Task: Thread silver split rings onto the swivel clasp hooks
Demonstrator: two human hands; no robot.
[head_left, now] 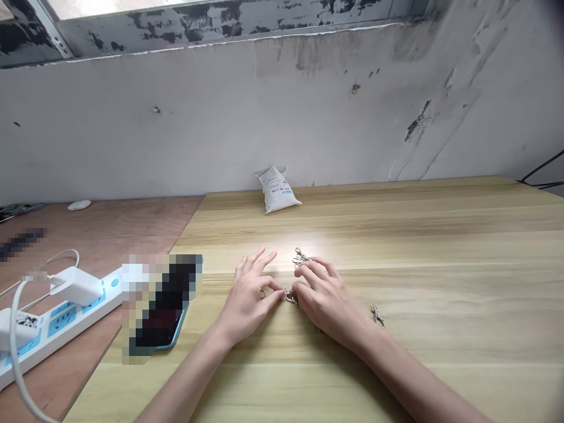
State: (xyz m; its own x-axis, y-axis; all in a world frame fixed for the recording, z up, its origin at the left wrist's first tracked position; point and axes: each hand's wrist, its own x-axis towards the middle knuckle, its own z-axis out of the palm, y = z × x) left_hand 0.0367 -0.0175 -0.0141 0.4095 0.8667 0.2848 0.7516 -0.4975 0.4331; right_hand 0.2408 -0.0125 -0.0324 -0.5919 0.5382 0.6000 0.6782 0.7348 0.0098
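My left hand pinches one end of a small silver swivel clasp between thumb and index finger, its other fingers spread. A small metal ring shows in the gap of that pinch. From the other side, the curled fingers of my right hand close on the same clasp; their tips are partly hidden. Just beyond the right fingertips lies a little heap of silver clasps. One loose clasp rests right of my right wrist. A bit of metal peeks out under the right hand, too covered to name.
A white labelled packet sits at the back of the wooden table by the wall. On the left are a blurred phone with a blue edge and a white power strip with chargers and cables.
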